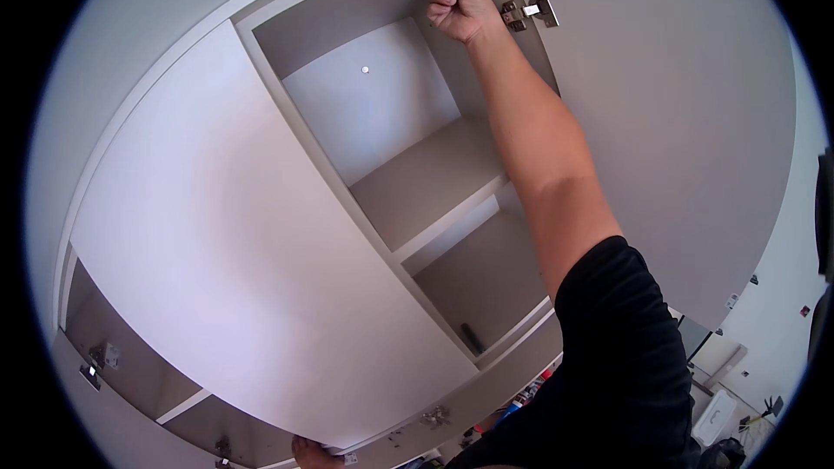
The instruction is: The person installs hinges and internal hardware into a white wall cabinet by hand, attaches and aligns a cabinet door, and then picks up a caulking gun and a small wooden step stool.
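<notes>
We get soft, fairly bright light, with a pale glow and faint shadow across the closed door [217, 208], dimmer shelves [426, 178], bowed edges and black, blue-fringed corners

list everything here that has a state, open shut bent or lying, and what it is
right cabinet door: swung open
middle door: looks shut
left cabinet door: open
upper right hinge: unfolded
dark slim object: lying in the lower compartment
right hand: raised, fingers curled, grip unclear
left hand: low, at the middle door's bottom edge, mostly hidden
</notes>
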A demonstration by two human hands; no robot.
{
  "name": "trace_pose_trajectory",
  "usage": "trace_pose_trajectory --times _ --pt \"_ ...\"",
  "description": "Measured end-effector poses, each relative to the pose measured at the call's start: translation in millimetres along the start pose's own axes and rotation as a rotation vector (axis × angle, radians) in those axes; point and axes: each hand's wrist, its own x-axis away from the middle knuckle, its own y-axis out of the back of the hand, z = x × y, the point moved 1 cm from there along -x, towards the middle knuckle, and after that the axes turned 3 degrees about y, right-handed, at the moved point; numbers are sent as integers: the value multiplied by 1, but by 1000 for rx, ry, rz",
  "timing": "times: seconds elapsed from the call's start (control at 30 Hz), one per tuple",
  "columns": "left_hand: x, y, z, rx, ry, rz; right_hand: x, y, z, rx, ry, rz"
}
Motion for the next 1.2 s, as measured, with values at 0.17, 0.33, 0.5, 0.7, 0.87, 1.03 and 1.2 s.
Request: trace_pose_trajectory --times 0.17,0.33,0.5,0.7,0.87,1.03,1.2 --pt "7 8 -7 -47 29 65 -5 5 2 -4 -69 52" --pt "5 10 -5 -54 41 93 -8 4 2 -4 -96 68" --pt "7 12 -3 -58 47 111 -6 6 -1 41 -64 52" --pt "5 13 5 -26 81 95 -9 4 -10 90 82 -9" --pt "6 11 -2 -53 72 97 -13 9 -6 92 164 -8" --pt "6 10 -6 -83 47 102 -9 2 -8 133 303 -62" --pt "7 12 -7 -118 24 100 -8 -1 -12 106 367 -93"
